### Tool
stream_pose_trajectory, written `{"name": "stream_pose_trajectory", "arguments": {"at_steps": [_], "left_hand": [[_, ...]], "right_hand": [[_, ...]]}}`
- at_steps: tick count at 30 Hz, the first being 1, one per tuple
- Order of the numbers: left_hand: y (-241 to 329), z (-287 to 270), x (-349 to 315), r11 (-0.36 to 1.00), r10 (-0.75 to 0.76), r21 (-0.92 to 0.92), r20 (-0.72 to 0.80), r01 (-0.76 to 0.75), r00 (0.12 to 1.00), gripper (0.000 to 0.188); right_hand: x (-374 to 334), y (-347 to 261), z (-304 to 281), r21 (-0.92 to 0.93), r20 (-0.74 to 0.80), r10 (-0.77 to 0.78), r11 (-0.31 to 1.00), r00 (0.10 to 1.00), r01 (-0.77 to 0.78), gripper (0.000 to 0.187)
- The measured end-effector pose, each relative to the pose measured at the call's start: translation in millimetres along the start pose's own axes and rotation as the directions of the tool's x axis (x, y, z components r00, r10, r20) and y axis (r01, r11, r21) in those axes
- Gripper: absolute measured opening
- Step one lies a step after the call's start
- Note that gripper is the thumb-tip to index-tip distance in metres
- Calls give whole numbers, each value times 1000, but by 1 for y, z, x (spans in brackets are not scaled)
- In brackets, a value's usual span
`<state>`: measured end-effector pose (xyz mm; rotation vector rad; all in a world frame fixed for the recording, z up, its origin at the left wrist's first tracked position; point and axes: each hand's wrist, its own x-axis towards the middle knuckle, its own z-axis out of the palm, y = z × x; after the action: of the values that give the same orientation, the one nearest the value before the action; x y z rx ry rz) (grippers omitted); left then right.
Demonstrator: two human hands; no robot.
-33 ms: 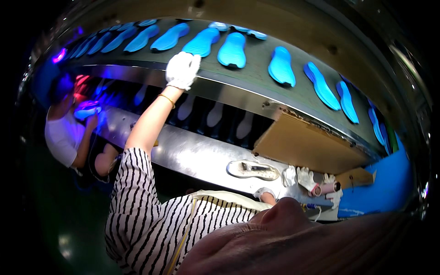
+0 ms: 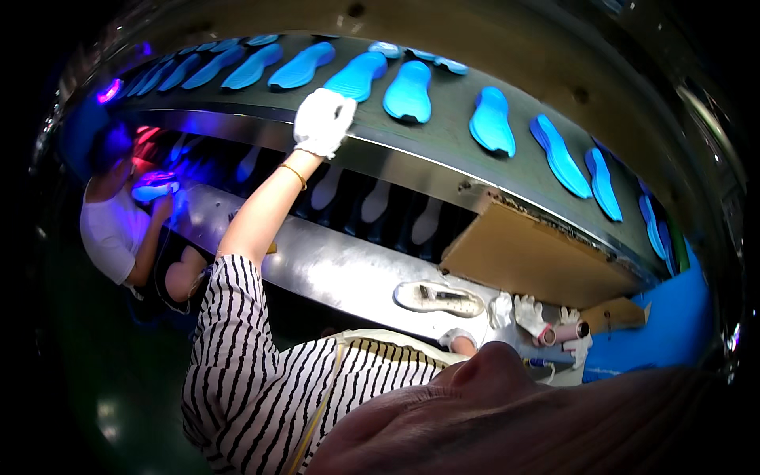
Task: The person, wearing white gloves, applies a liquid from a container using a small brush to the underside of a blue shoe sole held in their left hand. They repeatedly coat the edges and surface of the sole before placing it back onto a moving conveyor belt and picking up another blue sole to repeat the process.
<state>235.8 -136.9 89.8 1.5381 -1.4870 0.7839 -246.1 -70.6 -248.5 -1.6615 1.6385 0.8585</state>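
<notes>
My left hand (image 2: 324,123), in a white glove, reaches up to the near edge of the conveyor belt (image 2: 455,150). Its fingers look curled together, though glare washes them out. The fingertips overlap the lower end of a blue shoe sole (image 2: 355,77); whether they grip it cannot be made out. Another blue sole (image 2: 408,93) lies just to the right. My right hand (image 2: 459,342), gloved too, is low by the metal bench (image 2: 340,265), its fingers mostly hidden. Close to it on the bench rests an off-white shoe sole (image 2: 438,299).
More blue soles (image 2: 492,121) line the belt on both sides. Dark slots under the belt hold pale soles (image 2: 374,202). A cardboard sheet (image 2: 538,253) leans below the belt, beside loose gloves (image 2: 529,315) and a pink roll (image 2: 567,332). Another person (image 2: 119,222) works at the left.
The whole scene sits slightly farther right and lower in the picture. My left hand keeps its place against the soles.
</notes>
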Motion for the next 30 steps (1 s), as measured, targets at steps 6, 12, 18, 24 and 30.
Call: {"name": "stream_pose_trajectory", "arguments": {"at_steps": [6, 12, 18, 24, 30], "left_hand": [[-8, -22, 43, 957, 220, 118, 306, -266, 926, 73], [-48, -14, 60, 925, -201, 365, 704, -105, 681, 78], [-57, -27, 61, 868, -411, 495, 686, 28, 600, 76], [-98, -37, 55, 787, -520, 610, 579, 89, 629, 79], [-122, -20, 36, 920, -4, 354, 440, -170, 898, 45]], "right_hand": [[17, 6, 1, 21, 7, 78, 997, 997, -79, 24], [0, 9, 0, -7, -70, -74, 997, 995, 73, 24], [-7, 10, -7, 116, -25, -51, 992, 998, 53, 20], [4, 20, 4, 180, -63, -51, 982, 997, 62, 22], [7, 18, 4, 33, -120, -42, 998, 992, 47, 28]]}}
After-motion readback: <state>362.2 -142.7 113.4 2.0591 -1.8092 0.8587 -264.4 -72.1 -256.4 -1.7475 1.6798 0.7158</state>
